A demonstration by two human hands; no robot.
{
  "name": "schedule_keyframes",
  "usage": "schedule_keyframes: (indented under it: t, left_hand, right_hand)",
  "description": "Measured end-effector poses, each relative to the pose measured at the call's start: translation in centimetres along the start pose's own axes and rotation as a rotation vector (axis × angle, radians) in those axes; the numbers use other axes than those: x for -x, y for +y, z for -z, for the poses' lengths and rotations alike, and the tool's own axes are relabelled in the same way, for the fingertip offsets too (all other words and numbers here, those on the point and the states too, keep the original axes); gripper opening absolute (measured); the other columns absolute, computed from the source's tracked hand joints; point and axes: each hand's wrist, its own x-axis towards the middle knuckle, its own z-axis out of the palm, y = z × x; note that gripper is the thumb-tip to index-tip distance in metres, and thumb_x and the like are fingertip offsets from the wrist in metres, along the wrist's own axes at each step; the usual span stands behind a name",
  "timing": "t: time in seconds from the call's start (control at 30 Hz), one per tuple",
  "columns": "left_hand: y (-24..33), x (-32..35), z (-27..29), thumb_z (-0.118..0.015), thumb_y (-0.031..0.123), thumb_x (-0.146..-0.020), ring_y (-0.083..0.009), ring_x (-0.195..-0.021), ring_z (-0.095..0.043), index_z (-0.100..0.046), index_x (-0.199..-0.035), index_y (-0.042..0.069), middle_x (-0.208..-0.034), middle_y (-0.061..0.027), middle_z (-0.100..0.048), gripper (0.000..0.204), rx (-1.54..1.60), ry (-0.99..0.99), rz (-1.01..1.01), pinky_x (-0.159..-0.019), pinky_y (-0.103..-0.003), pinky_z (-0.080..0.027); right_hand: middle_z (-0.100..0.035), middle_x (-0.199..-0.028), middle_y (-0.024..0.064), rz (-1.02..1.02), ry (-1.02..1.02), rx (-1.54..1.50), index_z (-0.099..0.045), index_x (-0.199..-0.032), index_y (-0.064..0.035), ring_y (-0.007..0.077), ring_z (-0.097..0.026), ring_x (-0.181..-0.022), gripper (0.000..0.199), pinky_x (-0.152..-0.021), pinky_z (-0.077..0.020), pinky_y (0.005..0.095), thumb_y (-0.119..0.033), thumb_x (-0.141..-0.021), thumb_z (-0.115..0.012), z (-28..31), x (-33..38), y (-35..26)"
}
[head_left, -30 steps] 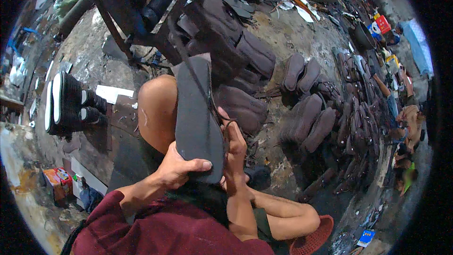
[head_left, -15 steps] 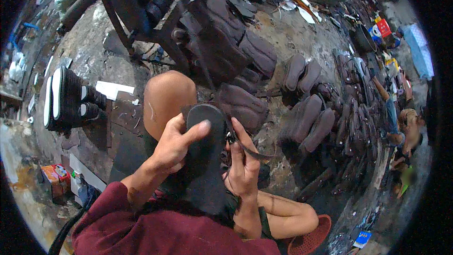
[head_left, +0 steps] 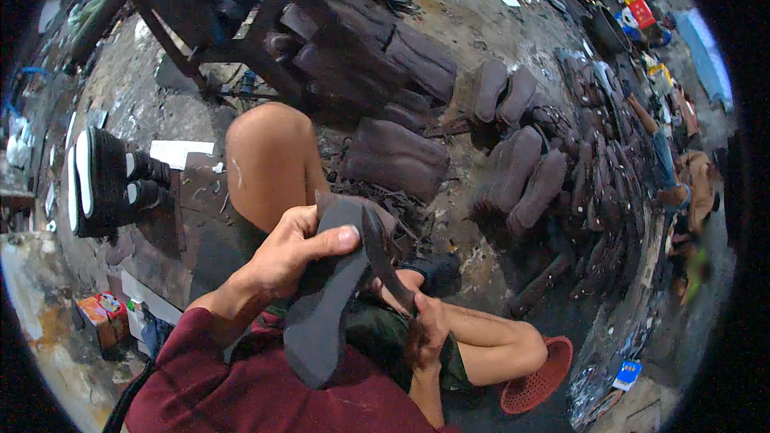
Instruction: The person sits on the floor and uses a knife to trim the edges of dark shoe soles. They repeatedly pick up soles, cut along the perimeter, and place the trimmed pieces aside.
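My left hand point(head_left: 282, 253) is closed on a dark grey shoe sole point(head_left: 317, 333), its thumb pressed flat on the upper face. The sole is tilted over my lap, narrow end toward me. Brown material point(head_left: 382, 215) shows under the sole's far end. From that end a thin dark strip point(head_left: 390, 274) runs down to my right hand point(head_left: 430, 329), whose fingers are closed around it. Whether my right hand also holds a blade is hidden and slightly blurred.
Brown sole sheets point(head_left: 397, 156) lie ahead of my knee, and stacked soles point(head_left: 525, 176) stand to the right. Black soles with white edges point(head_left: 100, 180) are at left. A dark metal stand point(head_left: 188, 12) rises at far left. A red mesh basket point(head_left: 539, 381) sits lower right.
My right hand has moved down toward me, drawing the strip away from the sole's edge. The sole has tilted, and its narrow end has swung left. The whole view has shifted slightly.
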Motion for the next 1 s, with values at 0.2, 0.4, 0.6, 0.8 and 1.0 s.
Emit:
schedule_keyframes:
  t: [0.2,0.4,0.6,0.8,1.0]
  left_hand:
    - [1.9,1.4,-1.2,-0.079,0.018,-0.081,-0.0089,-0.071,-0.063,-0.069,-0.097,-0.001,-0.085,-0.0041,-0.069,0.027,-0.282,-0.097,-0.096,-0.063,-0.024,-0.051]
    - [2.6,1.9,-3.5,-0.081,0.017,-0.079,-0.0095,-0.089,-0.062,-0.069,-0.107,0.001,-0.096,-0.0034,-0.071,0.034,-0.308,-0.234,-0.112,-0.078,-0.025,-0.049]
    - [2.2,1.4,-5.0,-0.081,0.023,-0.080,-0.0097,-0.085,-0.060,-0.068,-0.110,0.000,-0.096,-0.0021,-0.070,0.039,-0.483,-0.306,0.060,-0.080,-0.025,-0.049]
    - [-4.8,-4.9,3.3,-0.047,0.045,-0.097,-0.0279,-0.107,-0.059,-0.033,-0.144,-0.003,-0.120,-0.0232,-0.057,0.068,0.627,-0.757,0.465,-0.084,-0.040,-0.053]
    - [-1.0,-8.1,-6.9,-0.063,0.007,-0.088,-0.0281,-0.104,-0.061,-0.043,-0.132,0.001,-0.117,-0.0142,-0.056,0.049,0.655,0.010,-0.309,-0.083,-0.046,-0.056]
  right_hand:
    - [-0.050,-0.070,0.0107,0.031,-0.239,0.063,-0.060,-0.124,-0.0078,0.0281,-0.050,-0.058,0.032,-0.052,-0.0396,0.0377,-0.018,-0.094,-0.051,5.4,-8.0,-2.7]
    - [-0.052,-0.063,0.0078,0.098,-0.473,0.214,-0.059,-0.128,-0.0138,0.0267,-0.055,-0.051,0.037,-0.049,-0.0466,0.0397,-0.024,-0.093,-0.056,9.7,-14.8,-5.6]
    - [-0.067,-0.083,0.0164,0.119,-0.861,0.310,-0.055,-0.131,-0.0064,0.0309,-0.066,-0.062,0.045,-0.054,-0.0509,0.0408,-0.021,-0.088,-0.060,11.0,-20.3,-8.0]
    - [-0.056,-0.073,-0.0003,-0.447,-0.644,-0.358,-0.052,-0.133,-0.0037,0.0083,-0.049,-0.061,0.040,-0.055,-0.0410,0.0240,-0.026,-0.101,-0.049,10.5,-18.3,-2.4]
    - [-0.065,-0.092,0.0085,-0.497,0.120,-0.254,-0.049,-0.136,-0.0020,0.0145,-0.060,-0.075,0.041,-0.066,-0.0487,0.0254,-0.025,-0.102,-0.046,1.0,-13.9,-1.5]
